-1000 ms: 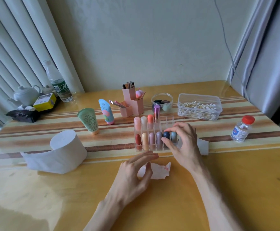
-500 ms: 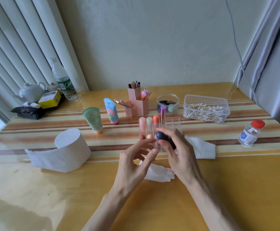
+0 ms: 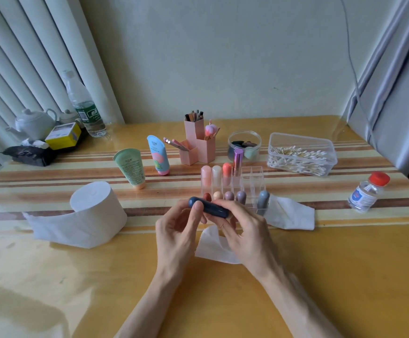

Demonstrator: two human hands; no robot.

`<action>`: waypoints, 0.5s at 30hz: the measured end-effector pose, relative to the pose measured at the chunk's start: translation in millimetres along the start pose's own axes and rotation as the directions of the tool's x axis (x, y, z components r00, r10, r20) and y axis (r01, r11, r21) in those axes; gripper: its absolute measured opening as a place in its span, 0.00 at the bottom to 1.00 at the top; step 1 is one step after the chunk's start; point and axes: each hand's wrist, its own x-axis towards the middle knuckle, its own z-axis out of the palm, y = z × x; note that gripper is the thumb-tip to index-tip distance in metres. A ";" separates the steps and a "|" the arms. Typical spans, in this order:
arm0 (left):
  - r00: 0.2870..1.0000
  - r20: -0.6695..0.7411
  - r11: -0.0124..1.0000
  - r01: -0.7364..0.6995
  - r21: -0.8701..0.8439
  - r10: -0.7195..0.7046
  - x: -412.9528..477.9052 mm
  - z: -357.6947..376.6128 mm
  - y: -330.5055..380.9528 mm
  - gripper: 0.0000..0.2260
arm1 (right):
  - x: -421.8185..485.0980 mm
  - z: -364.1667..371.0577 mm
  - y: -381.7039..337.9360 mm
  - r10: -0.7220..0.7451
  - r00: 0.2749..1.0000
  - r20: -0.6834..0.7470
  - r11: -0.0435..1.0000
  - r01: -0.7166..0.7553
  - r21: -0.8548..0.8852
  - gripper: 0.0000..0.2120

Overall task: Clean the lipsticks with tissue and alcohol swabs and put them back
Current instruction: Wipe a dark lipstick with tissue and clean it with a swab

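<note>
A dark blue lipstick (image 3: 210, 209) lies sideways between both hands, just in front of the clear lipstick organizer (image 3: 252, 181). My left hand (image 3: 178, 230) pinches its left end and my right hand (image 3: 245, 232) grips its right end. Several capped lipsticks stand in the organizer, among them a grey-blue one (image 3: 263, 200) at the front right and a purple metallic one (image 3: 237, 158) at the back. A used tissue piece (image 3: 213, 247) lies on the table under my hands. The tissue roll (image 3: 96, 213) stands at the left. The cotton swab box (image 3: 301, 154) and alcohol bottle (image 3: 366, 191) are at the right.
Another tissue piece (image 3: 291, 213) lies right of the organizer. Two cosmetic tubes (image 3: 130, 168), a pink brush holder (image 3: 197, 145) and a round jar (image 3: 243, 145) stand behind. A water bottle (image 3: 84, 106), teapot (image 3: 34, 123) and yellow box (image 3: 63, 136) crowd the far left corner.
My right hand pulled the dark blue lipstick out of the organizer's front row and brought it toward me. My left hand rose from the table and took hold of its other end.
</note>
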 end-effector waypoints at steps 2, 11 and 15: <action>0.999 -0.050 0.999 -0.013 0.031 0.015 -1.3 -1.2 0.7 0.11 | 0.2 3.2 -1.1 0.017 0.999 0.029 0.999 -0.018 0.034 0.15; 0.973 -0.231 0.999 0.002 0.044 0.008 6.2 -19.2 3.7 0.09 | -3.2 -0.1 5.8 0.119 0.983 0.137 0.986 -0.134 0.104 0.14; 0.977 -0.157 0.855 -0.041 0.517 0.142 22.0 -41.3 -11.8 0.02 | -4.8 -6.9 12.1 0.160 0.981 0.107 0.977 -0.173 0.121 0.14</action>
